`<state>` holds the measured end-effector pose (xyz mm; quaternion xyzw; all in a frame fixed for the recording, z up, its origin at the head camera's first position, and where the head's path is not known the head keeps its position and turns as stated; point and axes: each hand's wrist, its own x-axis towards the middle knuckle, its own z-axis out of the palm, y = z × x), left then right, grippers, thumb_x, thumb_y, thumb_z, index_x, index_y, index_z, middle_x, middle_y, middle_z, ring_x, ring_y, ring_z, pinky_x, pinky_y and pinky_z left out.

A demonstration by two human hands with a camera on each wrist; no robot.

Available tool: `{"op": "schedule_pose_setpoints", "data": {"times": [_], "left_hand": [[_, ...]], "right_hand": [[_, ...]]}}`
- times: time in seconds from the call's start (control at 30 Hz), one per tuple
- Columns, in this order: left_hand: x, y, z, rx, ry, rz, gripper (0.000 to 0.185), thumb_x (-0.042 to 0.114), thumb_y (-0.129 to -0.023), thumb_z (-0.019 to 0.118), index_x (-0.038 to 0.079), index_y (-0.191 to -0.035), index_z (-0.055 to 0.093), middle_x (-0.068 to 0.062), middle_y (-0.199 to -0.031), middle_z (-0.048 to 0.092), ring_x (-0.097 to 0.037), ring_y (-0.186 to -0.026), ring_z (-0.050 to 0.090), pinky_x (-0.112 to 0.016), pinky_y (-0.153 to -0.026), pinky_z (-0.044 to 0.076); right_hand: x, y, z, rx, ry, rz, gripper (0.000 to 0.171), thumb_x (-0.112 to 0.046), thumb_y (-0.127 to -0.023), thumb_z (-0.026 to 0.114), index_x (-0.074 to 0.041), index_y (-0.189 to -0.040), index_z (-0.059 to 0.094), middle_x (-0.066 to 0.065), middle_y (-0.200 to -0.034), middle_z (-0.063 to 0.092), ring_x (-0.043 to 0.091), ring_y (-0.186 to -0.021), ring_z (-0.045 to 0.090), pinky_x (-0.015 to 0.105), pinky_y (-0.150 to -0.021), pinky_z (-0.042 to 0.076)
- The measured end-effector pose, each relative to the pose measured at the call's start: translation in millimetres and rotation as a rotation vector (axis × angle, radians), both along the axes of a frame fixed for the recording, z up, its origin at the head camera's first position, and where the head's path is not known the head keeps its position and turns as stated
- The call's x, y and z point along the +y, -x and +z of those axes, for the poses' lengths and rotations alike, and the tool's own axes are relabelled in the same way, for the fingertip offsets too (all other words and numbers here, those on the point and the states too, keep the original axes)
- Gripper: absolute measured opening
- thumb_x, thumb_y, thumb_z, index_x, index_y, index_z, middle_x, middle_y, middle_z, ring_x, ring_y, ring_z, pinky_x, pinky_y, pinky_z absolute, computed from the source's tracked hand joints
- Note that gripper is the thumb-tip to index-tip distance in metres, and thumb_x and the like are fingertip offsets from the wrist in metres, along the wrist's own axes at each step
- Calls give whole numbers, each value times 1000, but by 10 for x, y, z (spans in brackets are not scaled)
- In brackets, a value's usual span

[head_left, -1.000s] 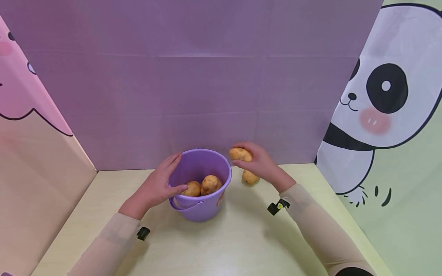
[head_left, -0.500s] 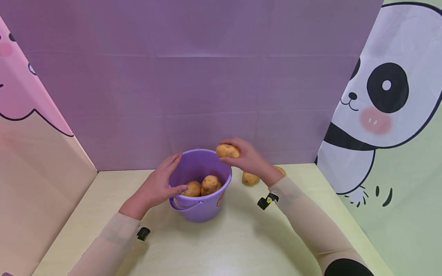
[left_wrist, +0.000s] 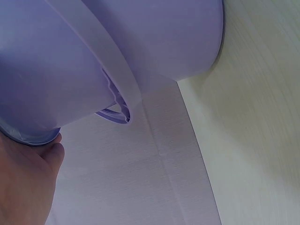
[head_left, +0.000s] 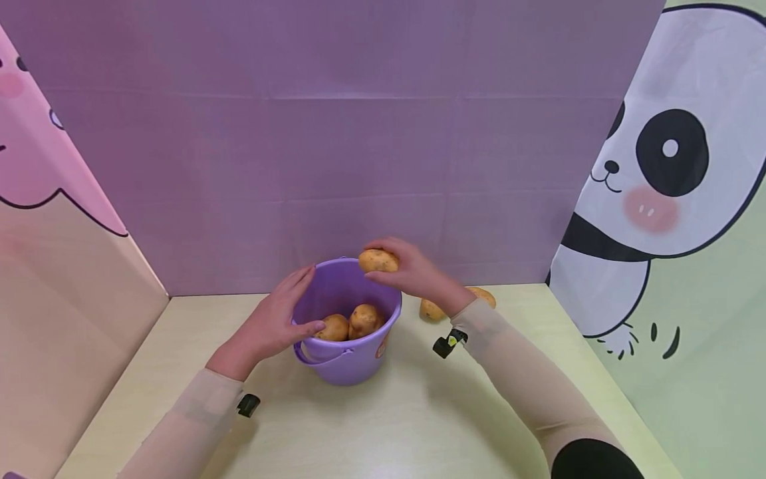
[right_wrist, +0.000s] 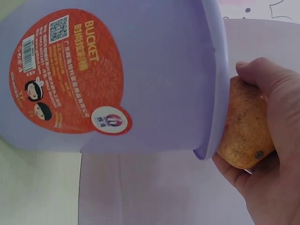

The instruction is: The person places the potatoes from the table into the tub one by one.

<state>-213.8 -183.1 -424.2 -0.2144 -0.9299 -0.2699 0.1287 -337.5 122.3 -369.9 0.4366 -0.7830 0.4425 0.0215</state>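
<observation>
A purple bucket (head_left: 353, 362) stands upright on the table with several potatoes inside, one of them a round potato (head_left: 365, 320) on the right. My left hand (head_left: 272, 319) grips the bucket's left rim, thumb reaching over the front edge. In the left wrist view that hand (left_wrist: 28, 183) shows at the rim, most of its fingers hidden. Above the bucket's right back rim, my right hand (head_left: 409, 269) holds another potato (head_left: 378, 260) between thumb and fingers. Seen from the right wrist, this potato (right_wrist: 248, 126) is right beside the rim, partly covered by it.
On the table (head_left: 359, 432), right of the bucket, two more potatoes lie partly behind my right wrist, the nearer potato (head_left: 431, 311) and the farther potato (head_left: 485, 295). The bucket's handle (head_left: 323, 362) hangs down in front. A purple wall (head_left: 359, 133) rises behind.
My right hand has carried its potato leftward from beside the bucket to above its right back rim. The left hand and the bucket have stayed in place.
</observation>
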Motion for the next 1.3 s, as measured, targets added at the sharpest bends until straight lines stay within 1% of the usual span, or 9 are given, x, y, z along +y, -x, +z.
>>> {"op": "schedule_pose_setpoints", "data": {"times": [0.27,0.5,0.57,0.73,0.87,1.07,1.3], "left_hand": [[-15,0,17,-7,-2,-1,108,55,-97,78,-3,-173,26,-22,-180,25,-45,-166,23,-68,-129,29],[-21,9,2,0,-5,-7,109,54,-96,79,-3,-173,27,-22,-180,26,-45,-166,23,-69,-129,29],[-18,9,6,-1,-5,-5,109,53,-96,79,-3,-173,27,-21,-180,26,-44,-166,24,-68,-129,29],[-15,1,18,-14,-7,0,109,53,-96,80,-4,-173,27,-21,-181,25,-44,-166,23,-68,-129,29],[-16,-4,18,-15,-11,-1,110,55,-96,79,-4,-172,27,-21,-181,25,-44,-166,23,-68,-129,29],[-22,1,8,11,-11,-13,108,55,-97,78,-5,-172,29,-23,-179,27,-46,-165,25,-69,-128,30],[-20,9,9,10,-10,-16,109,58,-97,77,-4,-172,29,-23,-179,28,-45,-165,25,-68,-129,30]], "right_hand": [[-121,14,40,48,-37,34,50,-19,-96,89,-10,-143,72,5,-130,73,19,-108,70,35,-93,60],[-270,49,36,72,-68,81,52,-15,-97,87,2,-143,69,11,-129,74,21,-108,69,32,-95,58],[-319,49,42,86,-71,98,52,-15,-97,87,3,-142,69,12,-129,74,22,-110,69,32,-97,58],[-426,46,49,122,-93,136,52,-16,-96,88,2,-141,70,12,-131,74,21,-115,68,30,-102,55],[-487,44,52,131,-128,157,54,-18,-95,88,0,-142,69,11,-131,73,20,-114,66,29,-100,54],[-562,75,14,110,-161,165,54,-21,-95,88,-2,-142,69,9,-131,72,18,-110,65,28,-96,55],[-622,48,24,88,-209,165,53,-23,-94,86,-6,-141,69,8,-131,72,18,-110,64,28,-94,54]]}}
